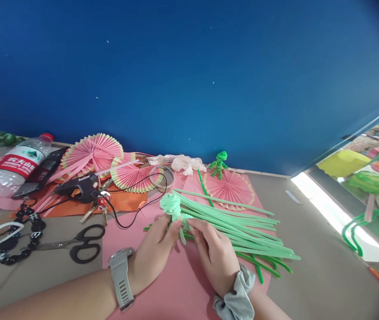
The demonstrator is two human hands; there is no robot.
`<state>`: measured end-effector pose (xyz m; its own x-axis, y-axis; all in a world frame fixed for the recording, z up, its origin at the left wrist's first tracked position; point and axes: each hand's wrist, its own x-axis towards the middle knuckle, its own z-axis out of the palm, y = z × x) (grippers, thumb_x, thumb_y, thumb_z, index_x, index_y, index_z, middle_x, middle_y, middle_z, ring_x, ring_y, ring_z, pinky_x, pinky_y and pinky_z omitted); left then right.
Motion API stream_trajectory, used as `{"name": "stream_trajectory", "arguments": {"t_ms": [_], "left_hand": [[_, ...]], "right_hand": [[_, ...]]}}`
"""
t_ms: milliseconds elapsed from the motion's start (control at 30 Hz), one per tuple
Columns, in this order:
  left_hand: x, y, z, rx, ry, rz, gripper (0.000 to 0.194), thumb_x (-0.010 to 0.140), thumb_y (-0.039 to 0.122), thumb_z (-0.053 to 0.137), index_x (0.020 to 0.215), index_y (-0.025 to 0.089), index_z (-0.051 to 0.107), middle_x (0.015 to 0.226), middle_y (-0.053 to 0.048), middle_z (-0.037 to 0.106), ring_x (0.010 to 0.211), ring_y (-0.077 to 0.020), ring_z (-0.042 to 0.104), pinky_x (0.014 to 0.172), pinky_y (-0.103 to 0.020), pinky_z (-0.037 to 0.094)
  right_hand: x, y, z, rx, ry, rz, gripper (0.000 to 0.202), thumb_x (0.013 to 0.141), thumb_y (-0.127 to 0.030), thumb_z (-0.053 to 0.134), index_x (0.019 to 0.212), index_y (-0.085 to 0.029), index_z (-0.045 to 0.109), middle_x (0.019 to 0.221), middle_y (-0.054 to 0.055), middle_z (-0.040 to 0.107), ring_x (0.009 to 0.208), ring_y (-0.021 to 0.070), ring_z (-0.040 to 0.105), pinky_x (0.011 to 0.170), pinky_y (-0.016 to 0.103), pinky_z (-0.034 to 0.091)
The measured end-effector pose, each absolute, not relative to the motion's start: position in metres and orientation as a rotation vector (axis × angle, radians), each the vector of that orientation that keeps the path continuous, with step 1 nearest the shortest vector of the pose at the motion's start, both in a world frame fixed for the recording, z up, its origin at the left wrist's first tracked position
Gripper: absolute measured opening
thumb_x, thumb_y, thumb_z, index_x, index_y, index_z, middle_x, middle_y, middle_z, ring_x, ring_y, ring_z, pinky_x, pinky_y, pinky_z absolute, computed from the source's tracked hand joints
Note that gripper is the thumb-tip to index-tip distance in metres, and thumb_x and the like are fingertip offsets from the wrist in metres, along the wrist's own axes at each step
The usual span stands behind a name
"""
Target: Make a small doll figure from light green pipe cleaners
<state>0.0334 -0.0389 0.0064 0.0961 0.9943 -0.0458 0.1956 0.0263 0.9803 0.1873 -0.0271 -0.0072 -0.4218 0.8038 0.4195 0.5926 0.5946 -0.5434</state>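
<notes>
A small figure of coiled mint-green pipe cleaner point(170, 204), with a round wound head, is pinched between both hands. My left hand point(154, 246), wearing a grey watch, grips it from the left, just below the head. From the other side my right hand point(214, 253), a grey scrunchie on its wrist, closes its fingertips on the figure's right side. A short stub points down between the hands. Behind them a bundle of loose mint pipe cleaners point(239, 224) fans to the right over pink paper point(183, 284). Darker green pipe cleaners point(259, 269) lie beneath the bundle.
A finished green pipe-cleaner figure point(220, 164) stands near the blue wall point(189, 80). Pleated pink paper fans point(92, 153) lie at the back. Left are black scissors point(86, 244), a glue gun point(81, 187), keys point(104, 209), a beaded strap point(32, 231) and a plastic bottle point(16, 166).
</notes>
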Motion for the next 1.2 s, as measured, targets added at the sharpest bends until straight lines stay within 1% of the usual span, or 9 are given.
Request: {"name": "stream_trajectory", "arguments": {"t_ms": [133,200,300,433,567,800,900,1033,1200], "left_hand": [[0.032,-0.038,0.005,1.368,1.300,0.971,0.030,0.089,0.037,0.033,0.065,0.020,0.040,0.057,0.005,0.038,0.057,-0.0123,0.042,0.057,-0.023,0.035],[0.032,-0.038,0.003,1.384,1.313,0.957,0.031,0.090,0.037,0.032,0.065,0.021,0.038,0.057,0.005,0.038,0.057,-0.0124,0.041,0.059,-0.023,0.034],[0.031,-0.039,0.001,1.416,1.339,0.962,0.028,0.089,0.037,0.033,0.067,0.021,0.041,0.061,0.004,0.041,0.060,-0.0131,0.041,0.060,-0.024,0.034],[0.033,-0.041,-0.001,1.467,1.362,0.982,0.024,0.088,0.034,0.038,0.070,0.020,0.046,0.065,0.003,0.047,0.062,-0.0141,0.043,0.059,-0.025,0.034],[0.034,-0.043,-0.003,1.511,1.380,0.983,0.022,0.087,0.034,0.041,0.070,0.021,0.048,0.064,0.003,0.049,0.060,-0.0136,0.044,0.059,-0.024,0.034],[0.033,-0.042,-0.006,1.481,1.347,0.945,0.027,0.088,0.033,0.037,0.065,0.021,0.045,0.057,0.005,0.044,0.056,-0.0118,0.044,0.057,-0.022,0.035],[0.033,-0.041,-0.006,1.477,1.343,0.900,0.032,0.088,0.035,0.036,0.061,0.019,0.044,0.056,0.005,0.045,0.056,-0.0113,0.045,0.056,-0.022,0.035],[0.032,-0.037,-0.002,1.456,1.316,0.854,0.037,0.087,0.039,0.036,0.058,0.018,0.045,0.051,0.004,0.045,0.052,-0.0108,0.045,0.052,-0.022,0.034],[0.033,-0.034,0.002,1.417,1.228,0.875,0.040,0.087,0.040,0.035,0.055,0.017,0.046,0.051,0.004,0.045,0.052,-0.0107,0.046,0.055,-0.022,0.036]], "right_hand": [[0.188,-0.026,-0.009,-1.042,-2.175,0.493,0.026,0.087,-0.009,0.035,0.105,-0.022,0.048,0.085,0.004,0.060,0.075,0.0141,0.059,0.066,0.024,0.048],[0.188,-0.027,-0.009,-1.033,-2.156,0.512,0.025,0.087,-0.009,0.036,0.104,-0.022,0.049,0.086,0.004,0.059,0.076,0.0141,0.058,0.067,0.025,0.048],[0.187,-0.027,-0.007,-1.007,-2.128,0.539,0.020,0.086,-0.011,0.040,0.101,-0.021,0.050,0.088,0.004,0.058,0.081,0.0147,0.056,0.071,0.026,0.046],[0.185,-0.027,-0.006,-1.049,-2.033,0.614,0.012,0.087,-0.013,0.042,0.090,-0.021,0.050,0.082,0.002,0.056,0.075,0.0133,0.055,0.069,0.025,0.045],[0.185,-0.025,-0.006,-1.097,-1.971,0.634,0.010,0.087,-0.014,0.042,0.083,-0.021,0.049,0.078,0.001,0.055,0.075,0.0135,0.054,0.069,0.025,0.044],[0.186,-0.024,-0.007,-1.037,-2.031,0.581,0.014,0.087,-0.009,0.041,0.090,-0.021,0.049,0.086,0.003,0.053,0.080,0.0145,0.052,0.070,0.027,0.044],[0.188,-0.024,-0.009,-1.063,-2.120,0.467,0.015,0.086,-0.009,0.041,0.092,-0.020,0.049,0.089,0.004,0.053,0.082,0.0166,0.050,0.072,0.030,0.044],[0.191,-0.024,-0.012,-1.035,-2.252,0.269,0.023,0.085,-0.006,0.041,0.102,-0.019,0.049,0.094,0.006,0.054,0.082,0.0189,0.047,0.074,0.034,0.042],[0.192,-0.023,-0.011,-1.034,-2.265,0.212,0.024,0.085,-0.005,0.040,0.103,-0.018,0.049,0.094,0.007,0.053,0.081,0.0188,0.046,0.073,0.033,0.042]]}}
